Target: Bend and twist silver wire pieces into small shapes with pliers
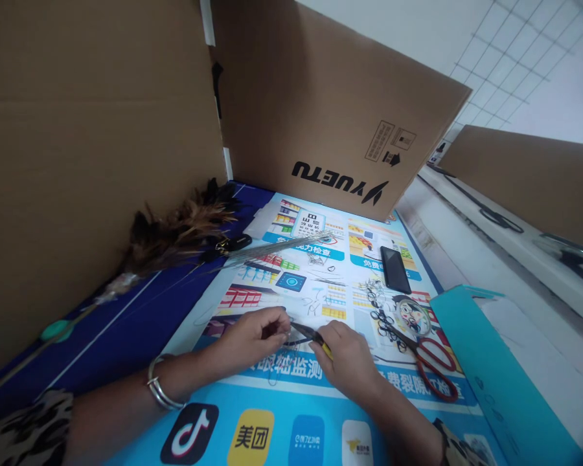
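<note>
My right hand point(347, 359) is wrapped around pliers point(309, 332) with dark jaws and a yellow handle, which point left. My left hand point(267, 333) is pinched closed beside the tip of the jaws. Whatever lies between its fingertips is too small to make out. Under and between the hands, thin bent wire pieces point(273, 372) lie on the printed sheet. Farther back, a bundle of long thin wires point(282, 246) stretches across the sheet. Small black wire loops point(381, 317) are scattered to the right of my right hand.
Red-handled scissors point(436, 369) lie at the right, near a round cartoon-printed item point(412, 315) and a black phone point(395, 269). A teal box point(508, 369) stands at the right edge. Brown feathers point(175, 233) lie at the left. Cardboard panels point(340, 97) rise behind and left.
</note>
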### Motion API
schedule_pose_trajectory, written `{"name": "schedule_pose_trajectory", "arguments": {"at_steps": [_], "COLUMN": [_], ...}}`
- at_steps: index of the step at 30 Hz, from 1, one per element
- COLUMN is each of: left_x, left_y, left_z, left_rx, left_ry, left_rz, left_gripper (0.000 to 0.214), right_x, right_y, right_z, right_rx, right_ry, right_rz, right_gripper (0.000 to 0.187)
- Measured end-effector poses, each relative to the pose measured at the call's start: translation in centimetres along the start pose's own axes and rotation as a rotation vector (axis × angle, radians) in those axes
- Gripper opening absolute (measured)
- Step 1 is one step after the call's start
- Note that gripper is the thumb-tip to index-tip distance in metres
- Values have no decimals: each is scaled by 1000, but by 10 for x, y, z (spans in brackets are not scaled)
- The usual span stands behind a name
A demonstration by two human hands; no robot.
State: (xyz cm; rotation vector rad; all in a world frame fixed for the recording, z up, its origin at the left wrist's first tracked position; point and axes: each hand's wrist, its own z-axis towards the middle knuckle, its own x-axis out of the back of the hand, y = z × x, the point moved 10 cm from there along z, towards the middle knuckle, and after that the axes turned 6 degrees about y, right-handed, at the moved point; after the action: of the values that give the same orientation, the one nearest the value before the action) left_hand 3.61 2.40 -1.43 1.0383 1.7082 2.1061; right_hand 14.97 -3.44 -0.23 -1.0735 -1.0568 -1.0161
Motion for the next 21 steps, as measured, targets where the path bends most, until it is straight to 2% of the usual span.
{"name": "schedule_pose_trajectory", "arguments": {"at_steps": [21], "left_x": [0], "left_y": [-1], "left_z": [0], "left_rx": [-11], "left_ry": [-12], "left_rz": [17], "left_gripper": [5], "right_x": [0], "right_y": [0], "right_z": [0], "right_rx": [10], "right_ry": [27], "right_rz": [15], "right_gripper": [19]}}
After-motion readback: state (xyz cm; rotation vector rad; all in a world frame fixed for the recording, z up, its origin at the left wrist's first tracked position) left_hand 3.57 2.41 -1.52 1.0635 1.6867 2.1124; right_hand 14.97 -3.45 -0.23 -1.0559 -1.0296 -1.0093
